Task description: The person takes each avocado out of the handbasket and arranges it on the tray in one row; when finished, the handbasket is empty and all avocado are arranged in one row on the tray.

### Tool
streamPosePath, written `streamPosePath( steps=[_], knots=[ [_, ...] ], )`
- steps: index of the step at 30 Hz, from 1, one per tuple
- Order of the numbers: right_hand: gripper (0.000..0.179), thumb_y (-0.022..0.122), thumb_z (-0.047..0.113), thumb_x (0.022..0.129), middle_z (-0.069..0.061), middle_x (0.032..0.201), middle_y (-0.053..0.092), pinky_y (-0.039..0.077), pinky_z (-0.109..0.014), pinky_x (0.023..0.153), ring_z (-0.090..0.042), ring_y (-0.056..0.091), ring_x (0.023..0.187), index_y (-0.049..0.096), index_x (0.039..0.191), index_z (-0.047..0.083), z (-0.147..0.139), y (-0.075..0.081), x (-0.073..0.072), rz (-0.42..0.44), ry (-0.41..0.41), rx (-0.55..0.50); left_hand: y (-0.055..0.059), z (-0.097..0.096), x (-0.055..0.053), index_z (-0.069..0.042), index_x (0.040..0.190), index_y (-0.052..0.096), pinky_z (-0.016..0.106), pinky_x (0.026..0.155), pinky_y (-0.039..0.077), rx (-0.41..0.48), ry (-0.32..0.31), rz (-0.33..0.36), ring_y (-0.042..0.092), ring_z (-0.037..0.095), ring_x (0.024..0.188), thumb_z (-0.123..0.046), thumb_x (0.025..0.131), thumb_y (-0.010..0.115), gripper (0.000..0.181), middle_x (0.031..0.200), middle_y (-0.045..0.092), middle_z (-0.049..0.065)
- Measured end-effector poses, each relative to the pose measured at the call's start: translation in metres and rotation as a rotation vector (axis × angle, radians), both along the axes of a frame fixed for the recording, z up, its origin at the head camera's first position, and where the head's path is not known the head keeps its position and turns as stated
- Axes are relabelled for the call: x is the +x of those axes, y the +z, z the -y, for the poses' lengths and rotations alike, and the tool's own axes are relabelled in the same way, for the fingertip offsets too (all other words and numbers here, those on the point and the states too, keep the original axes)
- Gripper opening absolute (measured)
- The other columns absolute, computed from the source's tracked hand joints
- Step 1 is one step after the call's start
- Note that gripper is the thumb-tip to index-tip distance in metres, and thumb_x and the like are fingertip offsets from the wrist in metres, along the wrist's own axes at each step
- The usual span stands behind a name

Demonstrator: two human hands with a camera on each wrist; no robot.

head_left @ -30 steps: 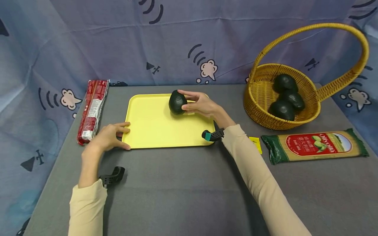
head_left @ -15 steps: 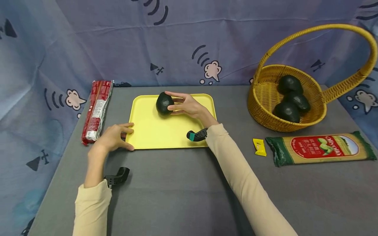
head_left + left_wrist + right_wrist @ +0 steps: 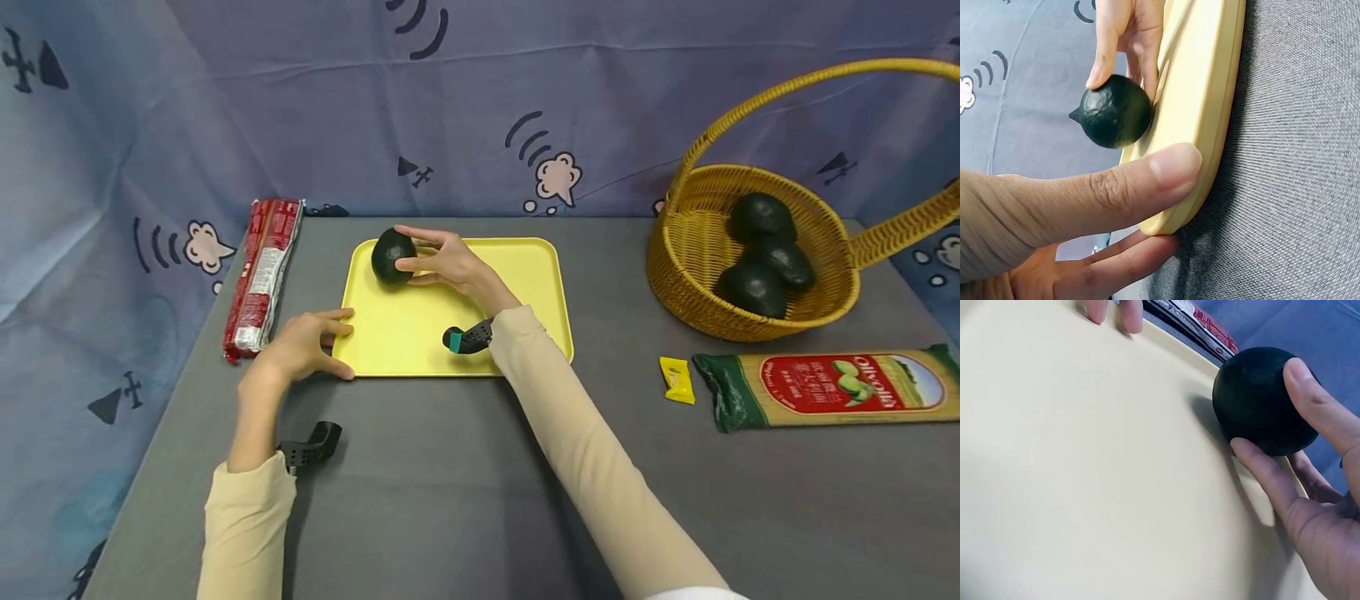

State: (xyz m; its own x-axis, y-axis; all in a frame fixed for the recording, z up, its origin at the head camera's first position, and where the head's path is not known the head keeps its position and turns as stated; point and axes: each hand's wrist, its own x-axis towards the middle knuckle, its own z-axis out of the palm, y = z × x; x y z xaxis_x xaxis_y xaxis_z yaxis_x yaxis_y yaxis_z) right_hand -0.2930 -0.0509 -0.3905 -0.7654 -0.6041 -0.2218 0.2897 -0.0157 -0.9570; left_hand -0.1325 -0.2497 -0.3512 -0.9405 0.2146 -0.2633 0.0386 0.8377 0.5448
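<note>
My right hand (image 3: 452,264) grips a dark green avocado (image 3: 391,257) between thumb and fingers, over the back left corner of a yellow tray (image 3: 450,358). In the right wrist view the avocado (image 3: 1260,403) has its shadow close beside it; whether it touches the tray is hard to tell. At the tray's left end, my left hand (image 3: 300,346) holds the rim, with fingertips reaching over the edge and the thumb at the near corner. The left wrist view has that thumb (image 3: 1147,175) against the tray's side (image 3: 1210,119) and the avocado (image 3: 1113,115) beyond it.
A wicker basket (image 3: 678,283) with a tall handle holds 3 avocados (image 3: 761,218) on the right. In front lie a yellow wrapped sweet (image 3: 677,381) and an Olivoilà pasta packet (image 3: 832,387). A red packet (image 3: 264,279) lies left of the tray. Printed cloth hangs behind.
My right hand has carried the avocado leftward over the tray, from its middle to the back left corner. The left hand has stayed at the tray's left end. The head view has turned slightly left.
</note>
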Motion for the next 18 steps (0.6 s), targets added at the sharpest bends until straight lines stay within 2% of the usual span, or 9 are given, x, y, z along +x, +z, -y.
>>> streamPosePath(
  steps=[4, 8, 13, 18],
  knots=[
    [0.062, 0.067, -0.005, 0.085, -0.013, 0.144, 0.042, 0.051, -0.044, 0.09, -0.03, 0.056, 0.118, 0.051, 0.141, 0.016, 0.0087, -0.0003, 0.0009, -0.028, 0.001, -0.003, 0.0, -0.0005, -0.0008, 0.014, 0.124, 0.056, 0.053, 0.105, 0.034, -0.002, -0.001, 0.005, 0.043, 0.043, 0.128, -0.01, 0.072, 0.084, 0.064, 0.145, 0.041, 0.022],
    [0.062, 0.069, -0.003, 0.084, -0.011, 0.145, 0.045, 0.051, -0.04, 0.092, -0.026, 0.058, 0.115, 0.051, 0.141, 0.018, 0.0122, 0.0005, 0.0012, -0.061, -0.007, 0.017, 0.0009, -0.0011, -0.0021, 0.013, 0.124, 0.057, 0.054, 0.106, 0.032, -0.013, -0.005, 0.008, 0.04, 0.043, 0.129, -0.011, 0.072, 0.084, 0.064, 0.145, 0.041, 0.022],
    [0.061, 0.067, -0.003, 0.086, -0.012, 0.139, 0.051, 0.05, -0.038, 0.093, -0.027, 0.06, 0.113, 0.051, 0.141, 0.017, 0.0054, 0.0006, 0.001, -0.057, -0.021, 0.017, -0.0001, -0.0012, -0.0022, 0.014, 0.124, 0.057, 0.054, 0.104, 0.034, -0.007, -0.008, 0.01, 0.044, 0.043, 0.127, -0.012, 0.072, 0.084, 0.064, 0.145, 0.041, 0.022],
    [0.061, 0.066, -0.004, 0.086, -0.012, 0.141, 0.047, 0.05, -0.038, 0.092, -0.03, 0.058, 0.115, 0.05, 0.142, 0.016, 0.0038, -0.0023, -0.0012, -0.044, -0.005, -0.003, -0.0007, -0.0006, -0.0016, 0.014, 0.125, 0.055, 0.054, 0.103, 0.036, -0.006, -0.007, 0.025, 0.046, 0.043, 0.125, -0.012, 0.072, 0.084, 0.066, 0.146, 0.039, 0.023]
  ],
)
